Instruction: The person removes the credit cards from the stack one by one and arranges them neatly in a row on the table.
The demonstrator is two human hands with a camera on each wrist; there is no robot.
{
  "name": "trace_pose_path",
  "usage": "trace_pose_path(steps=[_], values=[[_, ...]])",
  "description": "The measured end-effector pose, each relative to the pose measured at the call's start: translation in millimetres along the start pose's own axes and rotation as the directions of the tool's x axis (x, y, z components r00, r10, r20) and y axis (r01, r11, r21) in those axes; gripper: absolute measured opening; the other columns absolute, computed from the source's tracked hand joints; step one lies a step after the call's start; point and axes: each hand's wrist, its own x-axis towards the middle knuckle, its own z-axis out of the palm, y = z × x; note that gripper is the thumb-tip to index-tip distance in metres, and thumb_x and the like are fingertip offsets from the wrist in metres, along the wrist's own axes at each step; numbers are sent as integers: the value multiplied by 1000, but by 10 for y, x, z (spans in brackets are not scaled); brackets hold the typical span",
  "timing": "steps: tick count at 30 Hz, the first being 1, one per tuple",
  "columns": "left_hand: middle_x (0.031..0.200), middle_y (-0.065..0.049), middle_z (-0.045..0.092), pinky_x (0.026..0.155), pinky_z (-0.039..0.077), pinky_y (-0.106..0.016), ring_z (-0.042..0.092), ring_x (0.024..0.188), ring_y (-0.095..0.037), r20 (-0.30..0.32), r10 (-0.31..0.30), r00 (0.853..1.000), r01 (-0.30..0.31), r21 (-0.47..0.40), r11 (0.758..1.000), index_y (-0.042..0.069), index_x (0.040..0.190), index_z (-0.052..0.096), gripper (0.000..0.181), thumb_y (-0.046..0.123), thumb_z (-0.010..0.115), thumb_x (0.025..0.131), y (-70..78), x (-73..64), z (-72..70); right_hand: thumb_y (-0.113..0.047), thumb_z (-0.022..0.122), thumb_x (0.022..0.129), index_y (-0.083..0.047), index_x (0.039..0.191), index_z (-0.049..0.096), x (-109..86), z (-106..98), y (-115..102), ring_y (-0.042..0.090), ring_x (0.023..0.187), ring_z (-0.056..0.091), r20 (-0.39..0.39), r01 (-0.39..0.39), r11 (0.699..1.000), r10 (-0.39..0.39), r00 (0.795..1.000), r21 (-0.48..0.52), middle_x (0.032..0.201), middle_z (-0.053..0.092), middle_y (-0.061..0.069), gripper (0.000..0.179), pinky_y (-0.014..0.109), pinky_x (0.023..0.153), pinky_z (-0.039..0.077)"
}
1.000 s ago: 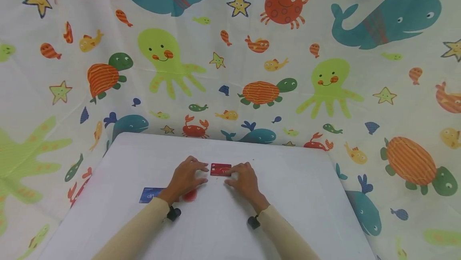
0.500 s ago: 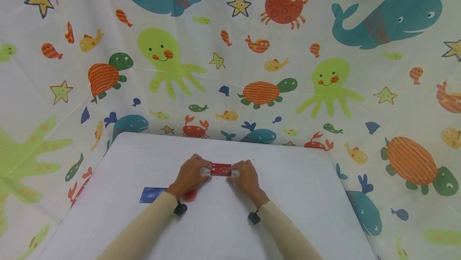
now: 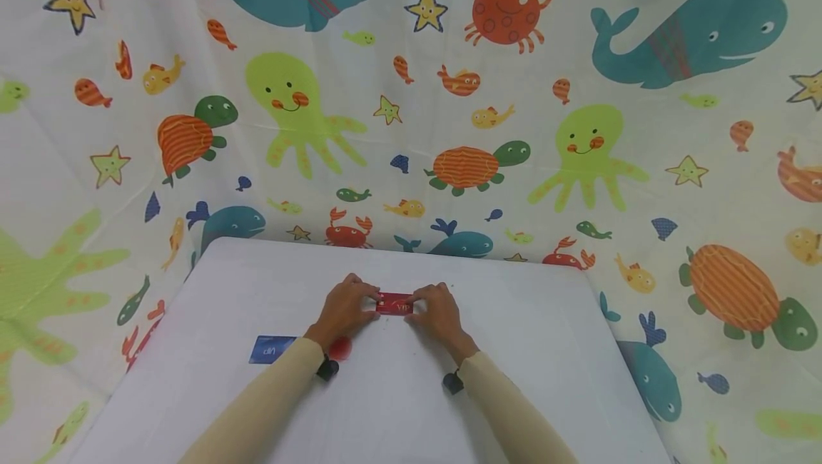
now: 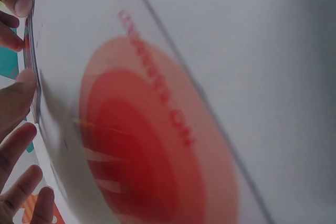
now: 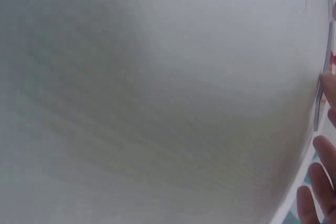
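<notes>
A red card [image 3: 394, 304] printed "VIP" sits at the middle of the white table, its long side running left to right. My left hand [image 3: 347, 313] pinches its left end between thumb and fingers. The right end is pinched the same way by my right hand [image 3: 439, 317]. From the left wrist, the card [image 4: 32, 51] shows edge-on as thin dark lines, with the left hand's thumb against it; whether several cards are stacked there I cannot tell. In the right wrist view the right hand's fingers [image 5: 323, 177] show only at the right border.
A blue card [image 3: 271, 350] with "VIP" upside down lies left of my left forearm, partly covered. Under the left wrist is a white card with a red round print [image 4: 142, 145]. A curtain with sea animals [image 3: 411, 93] hangs behind the table [image 3: 533, 350].
The left hand has moved right and reached the red card's left end, its fingers closing there. The right hand has shifted slightly at the right end. The card has barely moved.
</notes>
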Motion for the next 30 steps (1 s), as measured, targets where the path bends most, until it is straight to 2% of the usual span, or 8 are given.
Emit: trace_pose_path(steps=[4, 10, 20, 30], values=[[118, 3, 76, 93, 58, -37, 58, 108, -16, 6, -7, 1000, 7, 11, 1000, 21, 121, 82, 42, 31, 94, 82, 1, 16, 31, -27, 93, 84, -20, 113, 82, 33, 6, 5, 20, 110, 59, 26, 4, 1000, -5, 1000, 4, 121, 78, 1, 32, 42, 100, 56], [115, 2, 77, 92, 58, -37, 58, 107, -16, -21, 5, 1000, -4, 26, 1000, 21, 120, 82, 42, 30, 95, 81, 9, 40, 71, -23, 91, 86, -17, 114, 82, 59, -1, -21, 22, 111, 58, 52, 32, 999, -32, 998, 4, 122, 79, 3, 30, 44, 101, 55], [111, 2, 76, 91, 58, -35, 58, 104, -15, -37, 0, 999, 1, 15, 1000, 20, 119, 83, 40, 28, 95, 81, 26, 43, 65, -20, 90, 87, -17, 114, 82, 61, -23, -42, 21, 109, 58, 58, 46, 999, -46, 997, 4, 118, 78, 3, 29, 44, 100, 56], [112, -1, 75, 94, 59, -39, 60, 108, -18, -30, -3, 1000, 4, 34, 999, 19, 118, 83, 39, 31, 94, 82, 41, 63, 47, -28, 91, 86, -19, 116, 82, 86, -36, -48, 21, 114, 59, 73, 1, 1000, 0, 997, -10, 122, 77, 2, 32, 43, 104, 55]])
